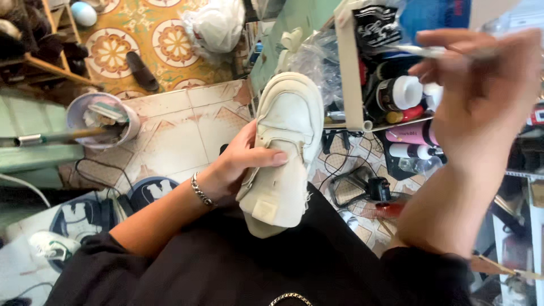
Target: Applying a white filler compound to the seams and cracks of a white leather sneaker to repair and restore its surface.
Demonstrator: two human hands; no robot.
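At far left a grey bucket [102, 119] full of scraps stands on the tiled floor, a dark sandal [141, 71] beyond it on the patterned tiles. The left hand [241, 161], a chain bracelet at its wrist, grips a cream-white sneaker [286, 147] held upright over the lap, thumb across its side. Right of the shoe, a white shelf [348, 68] holds a black printed packet [377, 25], a white-capped jar [399, 93] and a pink bottle [411, 136] below. The right hand [476, 96] is closed around a thin brush [430, 52], raised near the shelf.

Shoe [286, 153] sits in left hand [241, 164], over the lap. Right hand [481, 107] is right of it, before the shelf [351, 68]. Bucket [102, 120] on floor [175, 136], far left.
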